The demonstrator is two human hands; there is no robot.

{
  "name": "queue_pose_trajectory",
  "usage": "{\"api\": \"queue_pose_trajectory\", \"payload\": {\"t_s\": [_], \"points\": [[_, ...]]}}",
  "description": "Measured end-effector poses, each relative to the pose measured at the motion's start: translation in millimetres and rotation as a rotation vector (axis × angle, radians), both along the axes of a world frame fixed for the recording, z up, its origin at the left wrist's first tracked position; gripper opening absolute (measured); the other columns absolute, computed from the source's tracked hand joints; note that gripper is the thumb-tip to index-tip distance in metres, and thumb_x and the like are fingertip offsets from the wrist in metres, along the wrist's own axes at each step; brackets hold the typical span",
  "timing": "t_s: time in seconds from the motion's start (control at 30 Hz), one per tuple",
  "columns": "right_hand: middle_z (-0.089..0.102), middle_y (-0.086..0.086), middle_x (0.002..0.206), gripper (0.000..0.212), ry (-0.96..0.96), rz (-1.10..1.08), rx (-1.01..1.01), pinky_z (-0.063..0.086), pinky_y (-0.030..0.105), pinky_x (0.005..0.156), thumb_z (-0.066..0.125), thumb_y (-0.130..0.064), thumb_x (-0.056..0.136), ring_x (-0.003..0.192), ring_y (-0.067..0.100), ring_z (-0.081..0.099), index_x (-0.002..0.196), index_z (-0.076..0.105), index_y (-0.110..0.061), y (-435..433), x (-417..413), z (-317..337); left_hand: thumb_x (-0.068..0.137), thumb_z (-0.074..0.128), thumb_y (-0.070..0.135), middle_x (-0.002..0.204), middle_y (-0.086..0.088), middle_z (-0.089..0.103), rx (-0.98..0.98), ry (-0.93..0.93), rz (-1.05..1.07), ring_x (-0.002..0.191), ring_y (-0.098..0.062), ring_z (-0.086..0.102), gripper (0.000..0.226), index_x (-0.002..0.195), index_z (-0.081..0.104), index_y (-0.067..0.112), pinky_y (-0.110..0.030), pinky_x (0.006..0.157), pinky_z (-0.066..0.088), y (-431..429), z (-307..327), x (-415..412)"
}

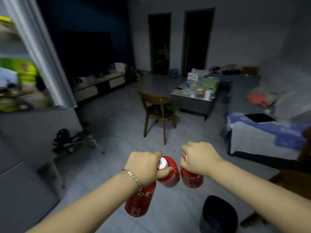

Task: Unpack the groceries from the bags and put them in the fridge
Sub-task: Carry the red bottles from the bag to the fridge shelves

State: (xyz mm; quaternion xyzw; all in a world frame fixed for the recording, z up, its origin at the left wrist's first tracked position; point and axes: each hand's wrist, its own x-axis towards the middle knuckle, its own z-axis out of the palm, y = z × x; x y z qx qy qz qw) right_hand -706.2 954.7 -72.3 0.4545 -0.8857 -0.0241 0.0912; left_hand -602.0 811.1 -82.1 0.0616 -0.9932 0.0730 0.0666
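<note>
Three red cans [169,174] (hand-held)

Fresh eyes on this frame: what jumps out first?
Three bright red drink cans at bottom centre, the only strong colour in a dim grey room: the left hand grips two, a lower can and an upper can, and the right hand grips a third can. Next, the lit open fridge at the left edge, blurred, and a brown wooden chair mid-floor ahead.
</note>
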Motion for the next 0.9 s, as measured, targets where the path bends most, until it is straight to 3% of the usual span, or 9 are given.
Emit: {"api": "queue_pose_trajectory", "payload": {"t_s": [0.2, 0.47, 0.67, 0.9], "points": [[0.059, 0.008, 0.118, 0.035, -0.014, 0.238, 0.006, 0.044, 0.034, 0.085, 0.042, -0.038, 0.092, 0.110, 0.031, 0.057, 0.112, 0.055, -0.013, -206.3, 80.2, -3.2, 0.088, 0.037, 0.065, 0.099, -0.002, 0.066, 0.007, -0.019, 0.285, 0.093, -0.024, 0.062, 0.049, 0.097, 0.050, 0.019, -0.027, 0.063, 0.030, -162.0, 2.0, 117.8], [0.060, 0.006, 0.113, 0.035, -0.051, 0.549, -0.019, 0.044, 0.034, 0.078, 0.041, -0.042, 0.093, 0.104, 0.029, 0.059, 0.108, 0.056, -0.014, -451.0, 188.5, 4.3, 0.089, 0.033, 0.065, 0.104, -0.004, 0.065, -0.009, -0.034, 0.697, 0.098, -0.026, 0.062, 0.053, 0.101, 0.050, 0.016, -0.030, 0.068, 0.035, -343.7, 12.7, 255.2], [0.061, 0.007, 0.113, 0.035, -0.052, 0.735, -0.039, 0.044, 0.032, 0.082, 0.042, -0.040, 0.093, 0.105, 0.030, 0.059, 0.107, 0.057, -0.012, -606.8, 243.0, 14.3, 0.088, 0.034, 0.066, 0.102, -0.002, 0.066, -0.027, 0.028, 0.939, 0.096, -0.024, 0.062, 0.047, 0.085, 0.039, 0.020, -0.029, 0.068, 0.036, -466.8, 28.7, 315.1], [0.063, 0.008, 0.112, 0.036, 0.016, 0.934, -0.062, 0.046, 0.033, 0.078, 0.043, -0.040, 0.092, 0.103, 0.030, 0.060, 0.107, 0.060, -0.011, -794.3, 279.4, 50.8, 0.087, 0.036, 0.067, 0.099, 0.000, 0.066, -0.056, 0.132, 1.178, 0.093, -0.021, 0.062, 0.046, 0.083, 0.040, 0.021, -0.027, 0.066, 0.036, -622.0, 58.6, 355.6]]}}
